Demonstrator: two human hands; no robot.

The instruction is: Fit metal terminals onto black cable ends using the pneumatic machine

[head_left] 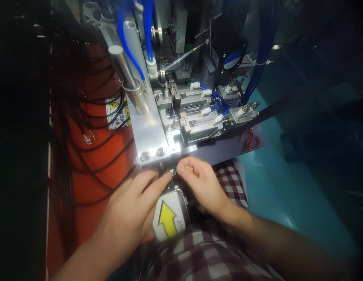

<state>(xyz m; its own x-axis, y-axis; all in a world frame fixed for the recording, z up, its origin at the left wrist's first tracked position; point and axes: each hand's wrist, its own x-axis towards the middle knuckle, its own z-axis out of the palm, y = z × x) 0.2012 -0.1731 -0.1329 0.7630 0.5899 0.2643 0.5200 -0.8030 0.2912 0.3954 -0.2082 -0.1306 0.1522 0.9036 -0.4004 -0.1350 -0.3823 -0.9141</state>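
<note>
While both bare hands meet just below the front edge of a shiny silver metal plate, a tiny bundle of thin wires in red, white and green-blue sits between their fingertips. The left hand pinches the bundle from one side, thumb stretched forward; the right hand has its thumb and index finger pressed together at the other side, pinching the wire ends — the exact contact is too small to make out.

Beneath the wires, a white sign with a yellow arrow lies near the left hand, beside maroon-and-white checked cloth. A thick steel post rises from the plate, and bright blue tubes run above it. Black cables trail across an orange-red surface on the left, while a red-handled hand tool lies to the right — well apart from both hands.
</note>
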